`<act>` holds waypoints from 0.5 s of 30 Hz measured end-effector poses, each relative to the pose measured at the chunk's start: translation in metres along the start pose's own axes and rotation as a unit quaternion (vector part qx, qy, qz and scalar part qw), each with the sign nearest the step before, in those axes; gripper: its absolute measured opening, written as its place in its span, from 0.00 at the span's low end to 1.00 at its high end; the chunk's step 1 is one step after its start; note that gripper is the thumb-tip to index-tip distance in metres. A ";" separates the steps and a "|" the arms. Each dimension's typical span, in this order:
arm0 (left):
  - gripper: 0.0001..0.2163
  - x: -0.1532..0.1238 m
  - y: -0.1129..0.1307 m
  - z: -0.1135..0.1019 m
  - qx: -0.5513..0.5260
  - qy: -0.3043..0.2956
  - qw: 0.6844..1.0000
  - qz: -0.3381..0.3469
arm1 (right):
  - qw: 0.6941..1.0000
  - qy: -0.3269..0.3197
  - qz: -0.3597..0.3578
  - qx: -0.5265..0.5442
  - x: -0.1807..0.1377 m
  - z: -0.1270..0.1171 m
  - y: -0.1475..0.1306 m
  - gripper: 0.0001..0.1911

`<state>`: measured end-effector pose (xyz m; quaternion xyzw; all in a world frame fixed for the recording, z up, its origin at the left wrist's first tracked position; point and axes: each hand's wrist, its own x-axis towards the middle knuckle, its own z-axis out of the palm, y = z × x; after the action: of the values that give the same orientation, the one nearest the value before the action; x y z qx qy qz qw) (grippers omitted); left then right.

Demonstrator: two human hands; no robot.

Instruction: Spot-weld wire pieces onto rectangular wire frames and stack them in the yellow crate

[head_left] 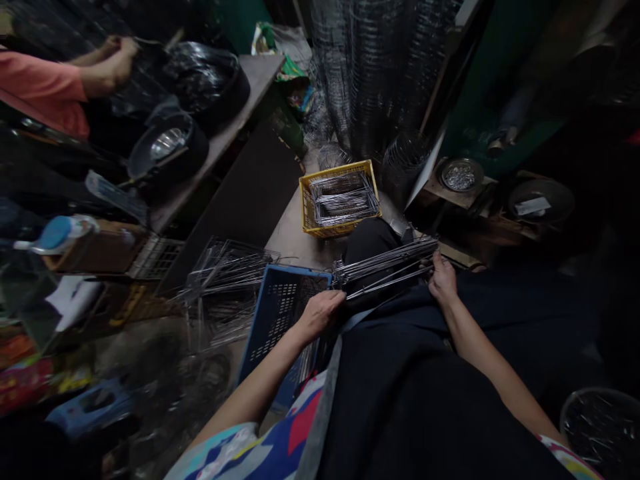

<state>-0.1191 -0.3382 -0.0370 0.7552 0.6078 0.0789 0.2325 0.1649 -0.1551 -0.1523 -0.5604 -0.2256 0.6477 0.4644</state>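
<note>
A bundle of thin metal wire rods [385, 265] lies across my lap, held at both ends. My left hand [323, 312] grips its left end, just above the rim of a blue plastic crate [280, 313]. My right hand [443, 280] grips the right end. Beyond my knee stands a yellow plastic crate [306, 207] holding more bent wire pieces. Dark trousers cover my lap under the bundle.
Loose wire frames [220, 280] pile up left of the blue crate. Tall stacks of wire rings [370, 73] rise at the back. A person in a pink sleeve [45, 90] works at a bench on the far left. Metal bowls [459, 175] sit at the right.
</note>
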 end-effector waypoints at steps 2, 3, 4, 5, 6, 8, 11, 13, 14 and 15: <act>0.08 0.004 -0.001 -0.007 0.002 -0.009 1.000 -0.003 | 0.999 -0.020 0.020 0.029 -0.003 -0.001 -0.002 0.28; 0.08 0.007 -0.002 -0.010 0.001 -0.012 1.000 -0.001 | 0.999 -0.030 0.033 0.024 -0.004 -0.002 -0.004 0.27; 0.08 0.010 -0.003 -0.013 0.001 -0.015 1.000 0.005 | 0.998 -0.038 0.048 0.010 -0.005 -0.004 -0.006 0.26; 0.08 0.014 -0.003 -0.015 0.007 -0.017 1.000 0.011 | 0.997 -0.045 0.064 -0.010 -0.007 -0.007 -0.008 0.24; 0.07 0.019 -0.002 -0.016 0.020 -0.019 0.999 0.018 | 0.995 -0.049 0.079 -0.033 -0.008 -0.009 -0.010 0.22; 0.07 0.029 0.000 -0.015 0.058 -0.017 0.998 0.024 | 0.991 -0.054 0.101 -0.075 -0.011 -0.014 -0.014 0.18; 0.11 0.043 0.003 -0.011 0.104 0.009 0.995 0.007 | 0.987 -0.057 0.114 -0.098 -0.015 -0.018 -0.021 0.11; 0.12 0.048 0.004 -0.011 0.110 0.026 0.994 -0.007 | 0.988 -0.061 0.128 -0.065 -0.018 -0.019 -0.025 0.08; 0.12 0.050 0.004 -0.011 0.106 0.031 0.994 -0.011 | 0.988 -0.064 0.137 -0.035 -0.019 -0.019 -0.027 0.08; 0.12 0.051 0.004 -0.012 0.097 0.034 0.995 -0.013 | 0.987 -0.065 0.146 0.000 -0.021 -0.019 -0.028 0.09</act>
<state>-0.1076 -0.2876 -0.0330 0.7632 0.6299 0.0419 0.1379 0.1912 -0.1638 -0.1236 -0.5441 -0.1711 0.7433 0.3495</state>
